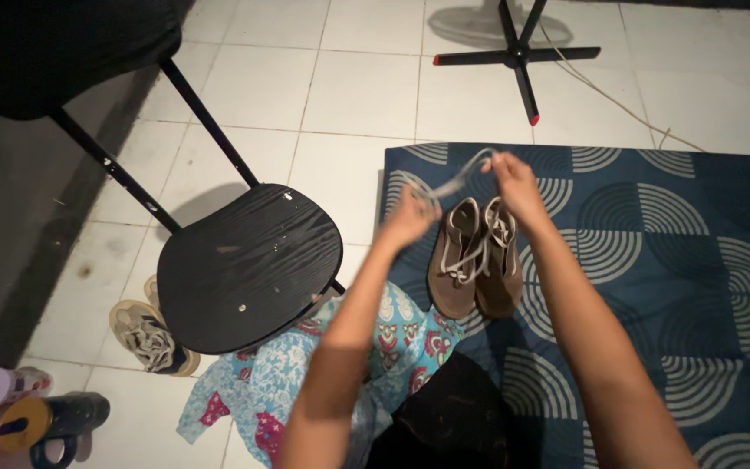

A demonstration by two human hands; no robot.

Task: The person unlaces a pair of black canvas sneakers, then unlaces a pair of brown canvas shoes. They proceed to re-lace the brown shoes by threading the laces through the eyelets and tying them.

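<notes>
A pale shoelace [460, 181] is stretched in the air between the two hands, just above a pair of brown shoes [476, 257] that stand side by side on a blue rug [679, 260] with grey fan patterns. The left hand [409, 219] is closed around the lower end of the lace, near the left shoe, and the right hand [514, 184] pinches the upper end, raised a little higher over the right shoe; the lace is blurred between them. Loose lace also lies across the tops of both shoes. Close to the person's body, a patterned cloth [305, 373] in light blue and red lies partly on the rug's edge and partly on the white tiled floor [349, 87]. To the left stands a black chair [249, 265] with a round seat, and a worn sandal [149, 337] lies just beside it. A black cross-shaped stand [518, 56] rests on the floor beyond the rug.
</notes>
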